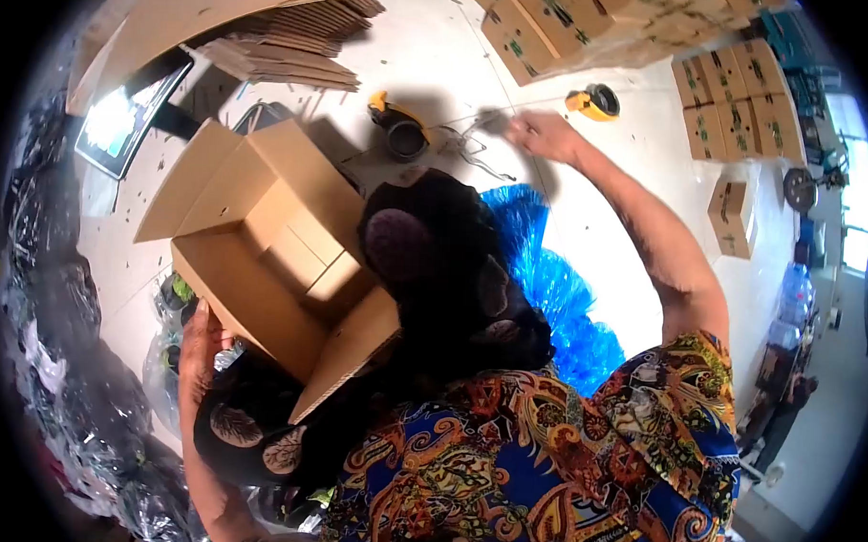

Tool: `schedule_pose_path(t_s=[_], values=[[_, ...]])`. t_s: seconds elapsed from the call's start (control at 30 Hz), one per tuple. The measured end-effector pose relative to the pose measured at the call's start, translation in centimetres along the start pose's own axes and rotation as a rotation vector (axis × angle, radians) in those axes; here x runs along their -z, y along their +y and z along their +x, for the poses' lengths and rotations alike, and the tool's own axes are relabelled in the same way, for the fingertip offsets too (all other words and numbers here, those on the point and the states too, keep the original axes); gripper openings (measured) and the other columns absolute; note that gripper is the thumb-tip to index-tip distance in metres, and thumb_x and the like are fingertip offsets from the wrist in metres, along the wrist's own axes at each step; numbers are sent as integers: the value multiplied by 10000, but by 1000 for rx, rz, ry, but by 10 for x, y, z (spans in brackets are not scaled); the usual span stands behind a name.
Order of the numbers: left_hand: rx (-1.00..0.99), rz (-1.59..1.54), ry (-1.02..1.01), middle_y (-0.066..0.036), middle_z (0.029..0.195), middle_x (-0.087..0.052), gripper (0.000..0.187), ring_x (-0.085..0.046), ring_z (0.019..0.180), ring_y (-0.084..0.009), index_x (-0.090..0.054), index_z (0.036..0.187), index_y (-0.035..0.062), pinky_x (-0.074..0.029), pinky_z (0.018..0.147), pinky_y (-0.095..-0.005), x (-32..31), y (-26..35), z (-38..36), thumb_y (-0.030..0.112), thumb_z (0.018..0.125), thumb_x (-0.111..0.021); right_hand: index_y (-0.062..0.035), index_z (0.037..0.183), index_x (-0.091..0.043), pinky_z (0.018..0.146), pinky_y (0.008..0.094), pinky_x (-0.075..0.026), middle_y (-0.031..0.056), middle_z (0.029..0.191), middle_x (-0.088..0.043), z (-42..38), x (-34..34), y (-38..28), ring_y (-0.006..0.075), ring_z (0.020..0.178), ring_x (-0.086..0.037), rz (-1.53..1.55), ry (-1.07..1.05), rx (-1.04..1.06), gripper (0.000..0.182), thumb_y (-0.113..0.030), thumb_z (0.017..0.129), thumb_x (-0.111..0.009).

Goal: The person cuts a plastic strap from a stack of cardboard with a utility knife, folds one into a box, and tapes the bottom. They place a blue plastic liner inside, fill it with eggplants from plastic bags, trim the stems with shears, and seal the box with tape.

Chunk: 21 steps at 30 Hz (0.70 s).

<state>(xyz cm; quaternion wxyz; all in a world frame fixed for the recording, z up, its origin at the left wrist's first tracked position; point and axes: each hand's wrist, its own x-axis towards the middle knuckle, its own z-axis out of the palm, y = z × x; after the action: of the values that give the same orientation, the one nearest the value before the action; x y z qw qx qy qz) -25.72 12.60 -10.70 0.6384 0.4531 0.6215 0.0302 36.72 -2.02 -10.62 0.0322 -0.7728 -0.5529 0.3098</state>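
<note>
An open cardboard box (291, 247) tilts in front of me, its flaps spread and its inside facing up. My left hand (205, 341) grips the near left edge of the box, fingers partly behind the wall. My right hand (546, 136) is stretched out over the floor with bent fingers, somewhat blurred, and I see nothing held in it. Thin grey strips or wires (472, 150) lie just left of the right hand. A yellow-and-black tape dispenser (401, 126) rests between the box and that hand. Another yellow-and-black dispenser (595, 103) sits to the right.
Blue shiny plastic (558, 285) lies between my arms. Flattened cardboard (289, 41) is stacked at the back left beside a screen (133, 117). Packed cartons (741, 105) stand at the back right, with a small box (732, 216) nearer. Clear plastic bags (77, 373) crowd the left.
</note>
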Motion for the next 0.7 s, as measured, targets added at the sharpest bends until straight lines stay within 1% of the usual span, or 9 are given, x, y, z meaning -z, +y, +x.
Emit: schedule_pose_path(t_s=[0.1, 0.17, 0.3, 0.33, 0.43, 0.47, 0.57, 0.67, 0.7], values=[[-155, 236, 154, -64, 844, -630, 539, -593, 723, -147, -585, 1219, 47, -492, 688, -272, 0, 25, -23, 504, 937, -540, -58, 988, -718, 780, 398, -526, 146, 831, -704, -63, -78, 104, 279, 821, -690, 120, -214, -368, 491, -519, 860, -606], [-152, 194, 161, -64, 900, -632, 531, -604, 786, -151, -574, 1234, 68, -487, 719, -277, 14, 39, -25, 492, 914, -580, -44, 891, -737, 742, 381, -535, 139, 775, -706, -104, -147, 149, 253, 763, -694, 27, -94, -341, 500, -533, 811, -672], [-253, 183, 215, -45, 891, -625, 466, -608, 797, -123, -580, 1217, 96, -471, 708, -248, 26, 79, -39, 448, 913, -613, -16, 697, -697, 673, 389, -545, 142, 643, -674, -150, -232, 128, 266, 655, -683, 492, -28, -727, 536, -544, 701, -788], [-276, 205, 216, -42, 891, -622, 450, -607, 794, -124, -586, 1212, 92, -471, 711, -246, 21, 92, -43, 436, 922, -608, -10, 866, -681, 729, 415, -544, 177, 843, -697, -156, -243, 121, 305, 786, -683, 384, -1, -695, 565, -535, 692, -795], [-356, 297, 232, -40, 890, -613, 404, -605, 801, -127, -602, 1208, 73, -473, 728, -245, -4, 125, -59, 381, 947, -598, -7, 1167, -569, 798, 444, -531, 224, 1131, -620, -170, -250, 86, 355, 979, -639, 240, 368, -948, 728, -520, 700, -791], [-373, 333, 233, -33, 886, -613, 412, -604, 804, -123, -588, 1229, 71, -472, 735, -243, -15, 135, -64, 374, 950, -593, -33, 1325, -402, 838, 464, -517, 238, 1330, -475, -177, -246, 86, 410, 1102, -566, 322, 262, -950, 853, -485, 712, -788], [-432, 383, 213, -29, 882, -614, 391, -602, 802, -122, -601, 1215, 57, -476, 743, -242, -57, 160, -83, 349, 954, -595, -46, 1118, -550, 820, 458, -502, 166, 1172, -604, -204, -302, 126, 330, 1054, -584, 72, 120, -905, 628, -465, 715, -786], [-502, 430, 174, -30, 877, -620, 374, -602, 798, -121, -615, 1197, 43, -484, 752, -248, -82, 170, -86, 329, 956, -600, -75, 1056, -581, 807, 429, -498, 101, 1067, -645, -221, -338, 180, 266, 1042, -585, 234, -88, -823, 430, -353, 771, -743], [-525, 454, 158, -30, 874, -622, 372, -602, 798, -120, -615, 1197, 39, -486, 756, -250, -88, 172, -88, 323, 957, -600, -82, 1036, -590, 780, 414, -494, 78, 1019, -642, -223, -333, 183, 238, 990, -583, 412, 38, -845, 373, -327, 788, -722]])
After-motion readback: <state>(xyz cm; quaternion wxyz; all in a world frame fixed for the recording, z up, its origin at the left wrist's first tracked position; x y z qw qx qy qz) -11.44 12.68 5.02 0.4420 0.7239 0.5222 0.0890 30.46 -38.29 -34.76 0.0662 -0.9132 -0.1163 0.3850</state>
